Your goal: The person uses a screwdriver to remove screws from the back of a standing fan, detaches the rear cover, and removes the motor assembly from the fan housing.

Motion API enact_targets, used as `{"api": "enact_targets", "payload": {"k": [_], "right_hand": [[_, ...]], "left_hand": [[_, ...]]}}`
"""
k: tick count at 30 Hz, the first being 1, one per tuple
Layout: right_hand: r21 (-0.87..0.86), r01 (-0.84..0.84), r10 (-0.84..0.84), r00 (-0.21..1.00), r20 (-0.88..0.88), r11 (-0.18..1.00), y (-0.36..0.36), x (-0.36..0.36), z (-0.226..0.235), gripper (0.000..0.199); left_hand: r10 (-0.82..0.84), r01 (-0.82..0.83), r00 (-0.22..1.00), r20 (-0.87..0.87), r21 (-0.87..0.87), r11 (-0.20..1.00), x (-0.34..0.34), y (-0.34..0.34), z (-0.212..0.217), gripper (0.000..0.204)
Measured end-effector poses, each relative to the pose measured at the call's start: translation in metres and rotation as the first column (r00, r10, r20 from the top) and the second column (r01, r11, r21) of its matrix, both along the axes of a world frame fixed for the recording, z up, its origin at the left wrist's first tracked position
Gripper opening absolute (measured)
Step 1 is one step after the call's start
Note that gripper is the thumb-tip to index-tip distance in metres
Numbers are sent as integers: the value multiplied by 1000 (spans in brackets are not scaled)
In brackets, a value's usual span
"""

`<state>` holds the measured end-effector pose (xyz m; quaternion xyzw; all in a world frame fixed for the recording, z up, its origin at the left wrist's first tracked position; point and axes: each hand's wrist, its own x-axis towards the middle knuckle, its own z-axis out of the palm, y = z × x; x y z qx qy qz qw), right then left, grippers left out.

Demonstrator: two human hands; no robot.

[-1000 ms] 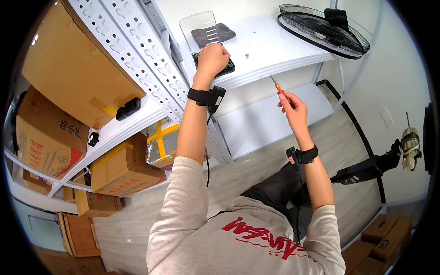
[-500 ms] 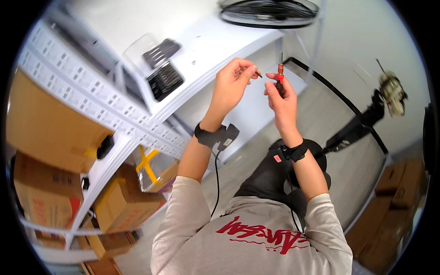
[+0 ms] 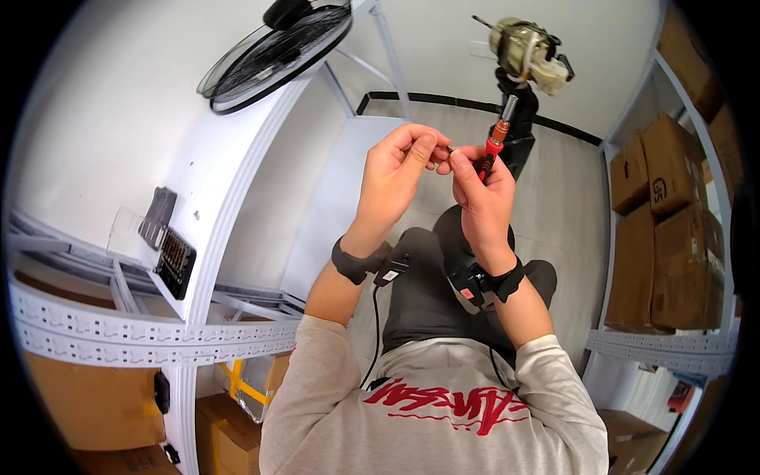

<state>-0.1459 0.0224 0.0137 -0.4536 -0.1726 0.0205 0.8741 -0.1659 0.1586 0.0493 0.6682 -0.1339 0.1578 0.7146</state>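
Observation:
My right hand (image 3: pixel 487 202) is closed around a red-and-black screwdriver (image 3: pixel 494 146) with an orange collar, its silver shaft tilted up and away. Between thumb and fingertips, my left hand (image 3: pixel 392 174) pinches a small dark piece (image 3: pixel 449 149) that looks like a screwdriver bit. The tips of my right thumb and finger meet the same piece, so both hands touch there. Fingers hide most of it. To the left, on the white shelf, lies an open black bit case (image 3: pixel 175 263) with rows of small bits, beside its dark grey insert (image 3: pixel 158 215).
A round black fan grille (image 3: pixel 277 59) rests at the shelf's far end. Ahead stands a black pole with an exposed motor head (image 3: pixel 529 57). Cardboard boxes (image 3: pixel 629 261) fill a rack on the right, with more boxes (image 3: pixel 95 400) under the white shelf (image 3: pixel 226 186).
My view has swung to the right, so the shelf now sits farther left. My hands have come together, and the small piece now touches my right fingertips.

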Motion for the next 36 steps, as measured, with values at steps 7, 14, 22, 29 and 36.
{"api": "enact_targets", "payload": {"k": [7, 14, 22, 29, 36], "right_hand": [[73, 110, -110, 994, 1, 991, -31, 9, -6, 15], [44, 226, -228, 973, 37, 973, -44, 11, -8, 13], [59, 294, -295, 955, 23, 954, -48, 11, -15, 12], [-356, 414, -395, 910, 127, 838, -73, 7, -32, 22], [-656, 502, -377, 863, 337, 564, -105, -17, -60, 29]], "left_hand": [[-72, 72, 997, 16, 10, 997, 16, -38, 1, 17], [-159, 160, 987, 21, -81, 984, 32, -49, -7, 18], [-137, 137, 990, 17, -3, 991, 33, -64, -10, 18], [-132, 119, 991, -35, -251, 961, 59, -74, -37, 21], [-139, 104, 989, -53, -422, 901, 54, -102, -53, 25]]}}
